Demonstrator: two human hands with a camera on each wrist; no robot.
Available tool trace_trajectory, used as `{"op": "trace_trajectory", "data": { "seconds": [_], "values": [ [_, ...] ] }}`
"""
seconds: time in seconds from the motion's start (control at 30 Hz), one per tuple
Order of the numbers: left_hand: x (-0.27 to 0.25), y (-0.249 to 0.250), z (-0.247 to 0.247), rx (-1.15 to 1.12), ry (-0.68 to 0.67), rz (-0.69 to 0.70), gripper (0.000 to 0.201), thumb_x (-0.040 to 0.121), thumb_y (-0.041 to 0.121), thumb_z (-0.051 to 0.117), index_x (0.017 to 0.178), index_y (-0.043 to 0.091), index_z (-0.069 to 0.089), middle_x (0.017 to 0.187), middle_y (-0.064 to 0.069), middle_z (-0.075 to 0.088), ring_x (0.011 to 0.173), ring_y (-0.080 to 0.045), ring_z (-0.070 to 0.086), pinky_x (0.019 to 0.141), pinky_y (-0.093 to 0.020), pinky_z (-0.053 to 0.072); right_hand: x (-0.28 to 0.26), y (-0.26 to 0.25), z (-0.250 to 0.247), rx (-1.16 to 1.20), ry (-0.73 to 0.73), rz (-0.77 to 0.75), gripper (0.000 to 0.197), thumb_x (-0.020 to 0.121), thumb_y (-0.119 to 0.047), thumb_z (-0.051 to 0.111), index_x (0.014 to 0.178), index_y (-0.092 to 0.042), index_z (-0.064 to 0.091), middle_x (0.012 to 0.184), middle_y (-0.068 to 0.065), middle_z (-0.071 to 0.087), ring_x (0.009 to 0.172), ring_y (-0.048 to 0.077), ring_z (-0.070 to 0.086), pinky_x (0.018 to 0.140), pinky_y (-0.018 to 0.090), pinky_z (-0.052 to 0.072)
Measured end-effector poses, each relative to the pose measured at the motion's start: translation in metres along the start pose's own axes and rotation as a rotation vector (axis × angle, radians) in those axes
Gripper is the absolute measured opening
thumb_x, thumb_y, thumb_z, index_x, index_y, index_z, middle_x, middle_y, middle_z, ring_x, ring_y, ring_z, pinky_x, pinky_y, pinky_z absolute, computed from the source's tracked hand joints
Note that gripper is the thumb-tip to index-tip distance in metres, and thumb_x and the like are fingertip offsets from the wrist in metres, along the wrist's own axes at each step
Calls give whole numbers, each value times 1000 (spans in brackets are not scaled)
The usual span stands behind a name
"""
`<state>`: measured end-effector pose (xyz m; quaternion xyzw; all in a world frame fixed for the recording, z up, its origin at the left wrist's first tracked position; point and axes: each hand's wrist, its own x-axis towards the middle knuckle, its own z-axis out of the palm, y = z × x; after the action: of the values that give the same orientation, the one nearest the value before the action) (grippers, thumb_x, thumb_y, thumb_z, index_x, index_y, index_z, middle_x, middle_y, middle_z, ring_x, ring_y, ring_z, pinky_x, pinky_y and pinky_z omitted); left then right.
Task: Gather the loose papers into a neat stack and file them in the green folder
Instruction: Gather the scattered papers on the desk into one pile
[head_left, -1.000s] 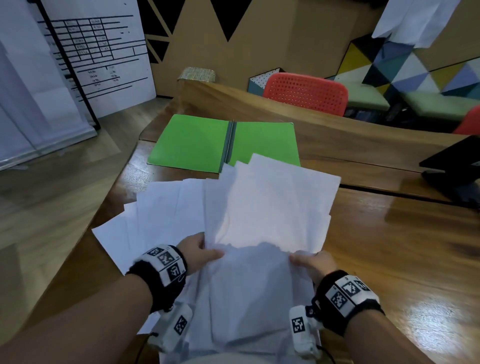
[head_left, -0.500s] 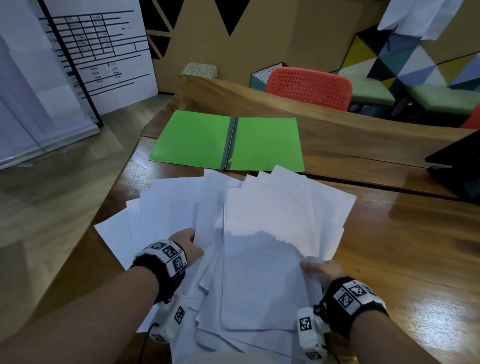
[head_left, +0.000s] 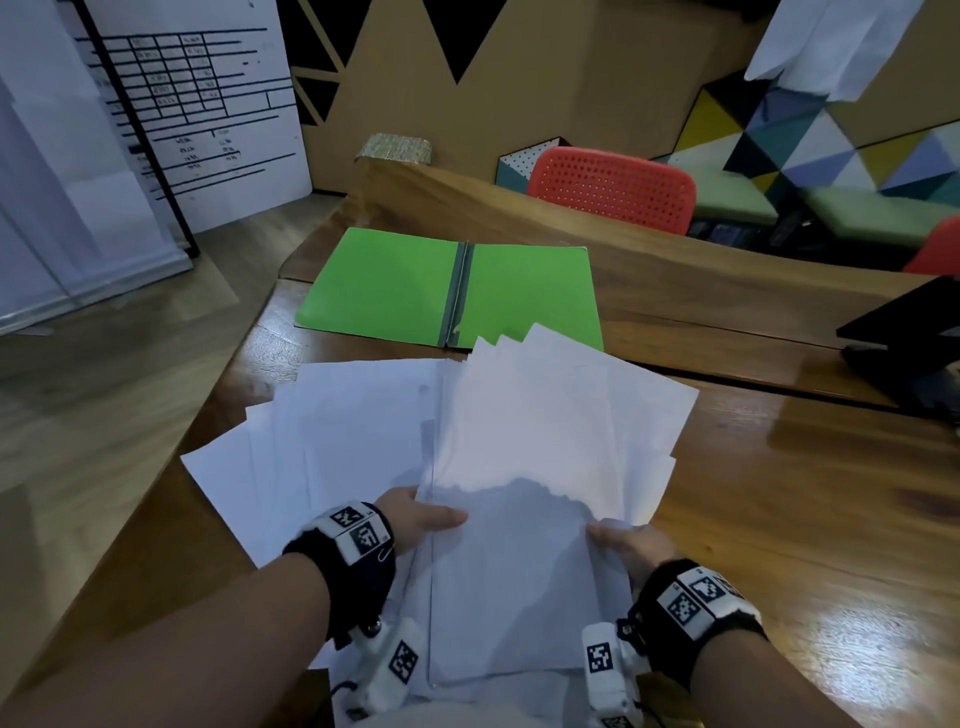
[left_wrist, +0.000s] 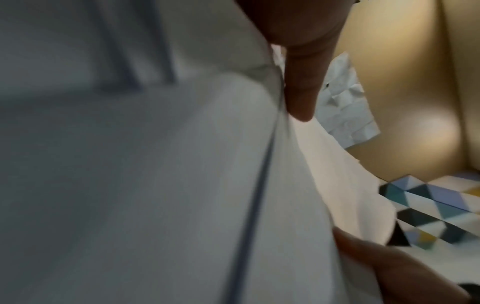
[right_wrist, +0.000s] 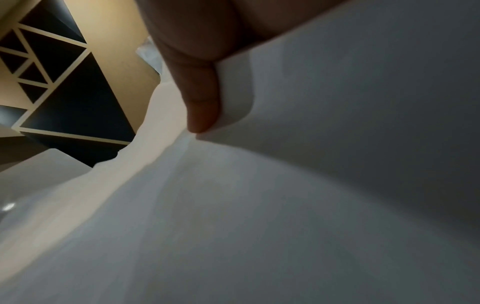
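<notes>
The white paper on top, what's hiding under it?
More white sheets, fanned out to the left and peeking out at the right. Below those, the wooden table. How many sheets lie beneath is hidden.

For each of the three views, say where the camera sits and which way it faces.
Head: on the head, facing forward and down at the papers and green folder; shows both forearms.
Left wrist: under the left hand, facing along its thumb.
Right wrist: under the right hand, facing along its thumb.
Shared: the papers.
</notes>
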<state>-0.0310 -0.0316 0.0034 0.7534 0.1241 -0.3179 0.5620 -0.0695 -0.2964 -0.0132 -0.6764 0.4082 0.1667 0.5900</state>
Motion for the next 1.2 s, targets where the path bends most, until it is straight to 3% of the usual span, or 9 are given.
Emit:
{"op": "trace_trajectory", "data": {
  "seconds": [0.23,0.37,0.43,0.57,0.63,0.7,0.83,0.93,1.2],
  "values": [
    [-27,19,-7,-108,-187,248,29,51,6,70,78,14,67,70,5,72,72,-11,66,67,-16,53,-7,-2,-13,232,-7,-229,89,39,-30,93,117,-5,59,105,15,70,99,35,64,97,52,47],
    [-24,22,-13,-97,-239,310,66,43,28,77,106,15,64,99,2,74,96,-12,67,85,-25,53,-29,-11,-11,193,-168,-139,32,64,-9,79,92,0,68,84,17,75,86,35,67,86,46,52],
    [-20,21,-7,28,-215,285,86,41,41,74,121,15,56,116,-4,67,110,-21,61,96,-35,49,-26,-16,-2,81,-126,-107,28,67,-7,78,89,6,68,80,21,74,80,38,68,83,48,54],
    [-16,17,-19,294,197,193,96,47,61,67,130,17,47,122,-3,56,111,-21,55,95,-31,43,-14,-18,11,-48,-1,-53,44,70,-13,78,99,16,61,97,29,68,94,45,65,91,56,50],
    [-13,12,-40,355,561,-46,93,63,56,69,138,10,35,137,-16,44,122,-34,48,101,-41,42,-9,-15,11,-74,26,-34,45,73,-14,75,103,15,57,103,27,66,98,43,63,93,54,49],
    [-10,5,-56,335,635,-274,90,72,48,67,139,2,27,138,-24,41,121,-40,48,98,-44,41,-4,-11,10,-90,41,-30,52,74,-15,75,111,15,54,109,28,63,102,43,61,95,53,48],
    [0,-8,-57,215,456,-277,62,78,29,66,129,0,44,124,-23,55,109,-35,57,94,-35,44,7,-4,13,-97,2,-25,65,69,-15,80,116,19,52,113,30,63,103,45,61,95,54,48],
    [-1,-9,-40,215,300,-88,9,80,21,63,87,15,60,104,-10,59,92,-25,56,83,-31,45,14,1,15,-69,-35,3,69,58,-15,85,110,20,58,107,32,66,99,45,64,95,56,48],
    [-6,-13,-37,-423,105,165,92,40,59,79,120,19,54,115,-8,66,105,-28,61,101,-47,43,-6,-11,6,22,-36,-4,40,65,-21,84,86,8,66,85,25,71,86,42,66,87,55,52]
  ]
}}
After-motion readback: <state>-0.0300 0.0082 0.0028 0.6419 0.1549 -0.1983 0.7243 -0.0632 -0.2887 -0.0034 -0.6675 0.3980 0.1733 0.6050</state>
